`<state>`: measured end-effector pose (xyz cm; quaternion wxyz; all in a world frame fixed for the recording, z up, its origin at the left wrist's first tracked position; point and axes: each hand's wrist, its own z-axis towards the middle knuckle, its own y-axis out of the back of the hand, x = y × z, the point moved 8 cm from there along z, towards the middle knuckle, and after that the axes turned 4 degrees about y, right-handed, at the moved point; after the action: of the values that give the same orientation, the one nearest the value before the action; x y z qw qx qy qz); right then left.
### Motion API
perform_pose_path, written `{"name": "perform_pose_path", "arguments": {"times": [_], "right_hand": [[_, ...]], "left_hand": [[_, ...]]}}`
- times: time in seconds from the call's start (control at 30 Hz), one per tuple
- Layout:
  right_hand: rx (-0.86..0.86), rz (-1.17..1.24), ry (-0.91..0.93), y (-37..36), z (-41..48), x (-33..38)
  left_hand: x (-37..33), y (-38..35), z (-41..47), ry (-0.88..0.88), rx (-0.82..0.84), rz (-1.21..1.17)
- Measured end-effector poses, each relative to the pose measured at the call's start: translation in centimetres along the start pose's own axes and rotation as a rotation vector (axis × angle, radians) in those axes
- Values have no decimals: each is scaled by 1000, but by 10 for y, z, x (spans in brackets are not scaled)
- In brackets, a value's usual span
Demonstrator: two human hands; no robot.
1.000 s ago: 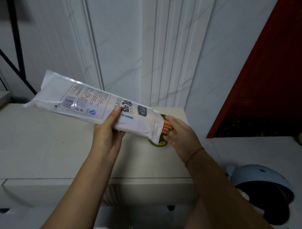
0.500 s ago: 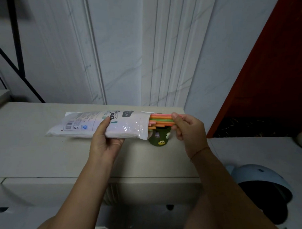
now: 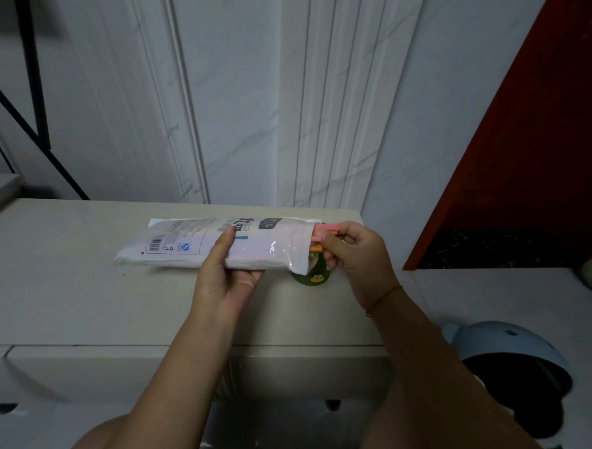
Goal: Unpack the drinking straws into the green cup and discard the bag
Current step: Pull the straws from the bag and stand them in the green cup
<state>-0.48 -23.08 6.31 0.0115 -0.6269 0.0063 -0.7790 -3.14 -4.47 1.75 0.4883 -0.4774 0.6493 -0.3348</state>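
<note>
Holding the bag (image 3: 216,243) roughly level above the counter (image 3: 67,293), the left hand (image 3: 224,275) grips its underside with the thumb pressed on the printed face, much as it did 0.5 s ago, though the bag now sits a little further toward the camera's right and its closed end points left. Compared with that earlier frame, the right hand (image 3: 355,256) has closed in on the bag's open mouth, so far less of the straws (image 3: 321,232) shows: only short pink and orange ends stick out between the plastic and the pinching fingers, where before a longer run of orange, green and pink was exposed. 1.0 s ago the bag was tilted up at the left; it lies flat now. Printed on the white, glossy plastic are a barcode, a small round blue mark, a block of fine text too small to read, large dark characters partly hidden by the thumb, and a dark rounded badge whose lettering is unreadable. Below the bag's mouth stands the green cup (image 3: 311,278), mostly hidden, showing a small yellow cartoon figure on its side. At lower right sits a pale blue domed bin (image 3: 505,342) with a dark opening.
</note>
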Motion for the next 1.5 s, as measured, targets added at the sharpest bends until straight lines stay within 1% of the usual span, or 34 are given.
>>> {"name": "perform_pose_path", "arguments": {"times": [0.1, 0.27, 0.37, 0.43, 0.5, 0.6, 0.73, 0.8, 0.9, 0.97, 1.03, 1.2, 1.4, 1.5], "right_hand": [[-45, 45, 8, 10, 2, 3], [-135, 218, -39, 36, 5, 1], [-109, 339, -74, 31, 6, -1], [-71, 477, -112, 17, 5, -3], [-50, 549, -130, 5, 4, -6], [-81, 547, -119, 5, 3, -6], [-160, 598, -112, 25, 9, -3], [-141, 608, -125, 24, 9, -4], [-71, 602, -149, 3, 4, -5], [-58, 572, -158, -8, 1, -7], [-71, 540, -156, -10, 0, -8], [-160, 538, -141, 15, 7, -5], [-82, 533, -138, -7, 6, -4], [-97, 512, -126, -12, 5, -5]], "left_hand": [[-10, 5, 3, -26, -54, -11], [-37, 17, 9, -83, -96, -56], [-37, 18, 9, -80, -102, -62], [-31, 17, 9, -69, -104, -61], [-24, 15, 8, -54, -103, -57], [-23, 15, 8, -60, -108, -57], [-37, 20, 10, -105, -106, -95], [-36, 19, 11, -100, -96, -98], [-22, 14, 11, -62, -87, -80], [-12, 12, 10, -37, -90, -61], [-11, 13, 9, -35, -100, -59], [-33, 21, 11, -106, -108, -93], [-17, 11, 9, -57, -94, -59], [-14, 11, 8, -48, -97, -60]]}}
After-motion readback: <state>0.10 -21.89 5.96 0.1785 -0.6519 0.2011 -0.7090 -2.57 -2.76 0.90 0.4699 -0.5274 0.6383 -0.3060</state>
